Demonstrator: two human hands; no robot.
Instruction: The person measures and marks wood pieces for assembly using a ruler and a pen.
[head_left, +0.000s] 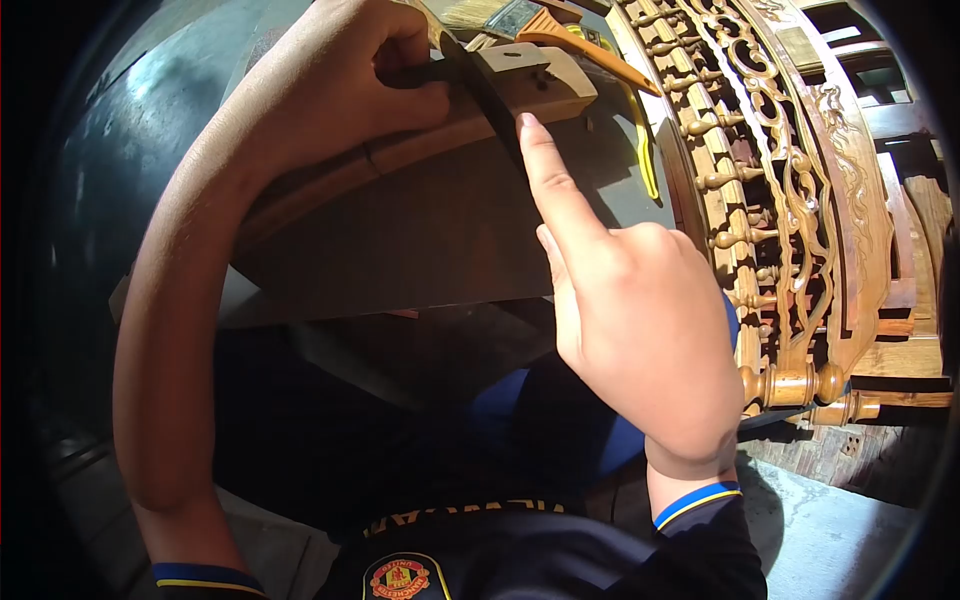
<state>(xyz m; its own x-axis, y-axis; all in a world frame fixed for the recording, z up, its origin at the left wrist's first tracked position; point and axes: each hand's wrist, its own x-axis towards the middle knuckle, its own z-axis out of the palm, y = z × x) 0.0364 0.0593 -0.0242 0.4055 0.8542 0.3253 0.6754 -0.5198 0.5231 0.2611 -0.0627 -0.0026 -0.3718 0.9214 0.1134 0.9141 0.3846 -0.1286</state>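
My left hand [375, 75] is curled at the far end of a curved wooden piece [537, 92], its fingers bent and partly in shadow. It appears closed on the wood, beside a dark, flat, file-like tool [488, 98]. That tool lies slantwise across the piece, near a notch and small dark holes. My right hand [635, 290] grips the tool's near end, with the index finger stretched along it and the other fingers folded underneath, out of sight. Beneath the wood is a grey work surface [420, 240].
A brush [490, 18], an orange-handled tool [590, 50] and a yellow strip-like object [643, 150] lie beyond the wood. Carved wooden furniture [790, 190] with turned spindles stands close on the right. My legs are below the surface's near edge.
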